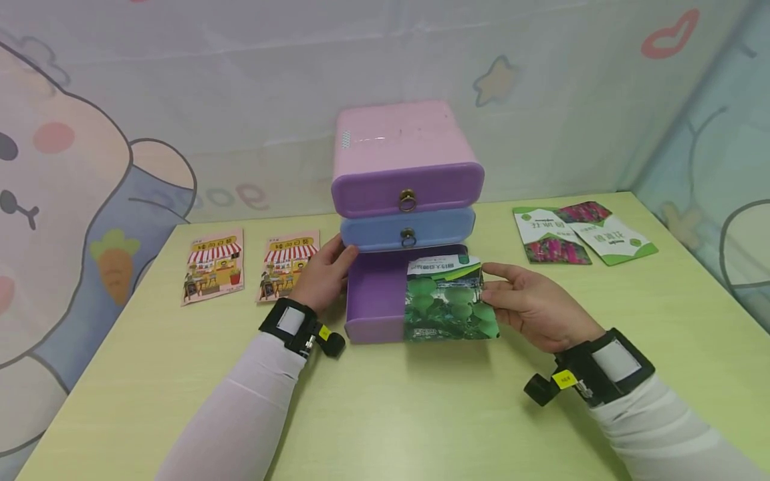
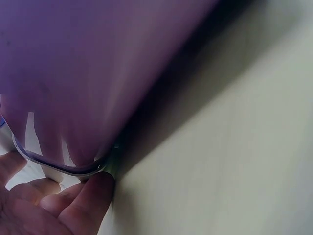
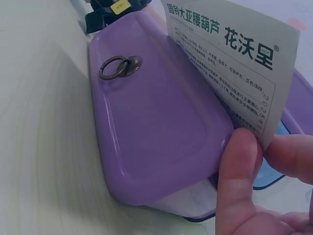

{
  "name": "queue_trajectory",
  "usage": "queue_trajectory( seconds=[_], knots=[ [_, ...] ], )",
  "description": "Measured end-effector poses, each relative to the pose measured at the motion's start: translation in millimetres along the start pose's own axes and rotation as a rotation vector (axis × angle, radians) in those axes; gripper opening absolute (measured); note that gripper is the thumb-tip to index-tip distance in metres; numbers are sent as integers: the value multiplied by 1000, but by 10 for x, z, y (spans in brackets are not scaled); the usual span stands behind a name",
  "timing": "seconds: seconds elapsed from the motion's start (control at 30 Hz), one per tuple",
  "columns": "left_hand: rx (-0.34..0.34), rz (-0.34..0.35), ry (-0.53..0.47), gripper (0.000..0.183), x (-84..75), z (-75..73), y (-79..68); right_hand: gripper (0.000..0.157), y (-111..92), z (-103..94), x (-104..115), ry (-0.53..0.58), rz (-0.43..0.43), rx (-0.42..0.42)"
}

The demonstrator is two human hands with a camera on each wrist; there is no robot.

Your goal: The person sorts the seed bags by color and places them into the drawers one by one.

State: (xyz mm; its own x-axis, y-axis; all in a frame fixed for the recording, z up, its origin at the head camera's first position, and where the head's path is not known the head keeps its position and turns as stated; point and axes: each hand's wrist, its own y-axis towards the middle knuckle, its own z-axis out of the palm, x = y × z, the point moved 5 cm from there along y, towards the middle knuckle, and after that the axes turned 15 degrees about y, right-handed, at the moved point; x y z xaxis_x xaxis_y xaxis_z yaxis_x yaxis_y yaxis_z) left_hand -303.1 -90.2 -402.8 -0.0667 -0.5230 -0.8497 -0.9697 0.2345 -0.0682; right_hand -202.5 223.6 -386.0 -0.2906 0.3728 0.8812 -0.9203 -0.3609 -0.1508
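A small drawer cabinet point(image 1: 397, 133) with a pink top stands at the back of the table. Its lowest purple drawer point(image 1: 374, 294) is pulled out, and a brass ring handle point(image 3: 115, 68) shows on the front in the right wrist view. My left hand point(image 1: 321, 277) is at the cabinet's left side, its fingertips point(image 2: 98, 188) right at the shell's edge beside the drawer. My right hand point(image 1: 529, 304) pinches a green seed packet point(image 1: 451, 300) by its edge, between thumb and forefinger. The packet is tilted over the drawer's right part and covers it in the head view.
Two pink packets with a striped awning picture point(image 1: 213, 267) lie to the left, one close by my left hand. On the right, two white and green packets with magenta flowers point(image 1: 550, 235) overlap. A printed cloth point(image 1: 271, 87) hangs behind the table.
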Motion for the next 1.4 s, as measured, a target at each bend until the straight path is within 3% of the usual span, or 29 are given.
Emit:
queue_trajectory(
  seconds=[0.33, 0.73, 1.0, 1.4],
  knots=[
    [-7, -12, 5, 61, 18, -2, 16, 75, -3, 12, 14, 15, -49, -4],
    [-6, -20, 12, 62, 37, -1, 15, 73, 5, 1, -4, -8, -50, -26],
    [-1, -23, 3, 62, 45, 1, 23, 68, 4, -15, -13, -115, -49, -29],
    [-3, -35, 11, 62, 40, -1, 21, 64, 5, -13, -5, -138, -70, -30]
  ],
)
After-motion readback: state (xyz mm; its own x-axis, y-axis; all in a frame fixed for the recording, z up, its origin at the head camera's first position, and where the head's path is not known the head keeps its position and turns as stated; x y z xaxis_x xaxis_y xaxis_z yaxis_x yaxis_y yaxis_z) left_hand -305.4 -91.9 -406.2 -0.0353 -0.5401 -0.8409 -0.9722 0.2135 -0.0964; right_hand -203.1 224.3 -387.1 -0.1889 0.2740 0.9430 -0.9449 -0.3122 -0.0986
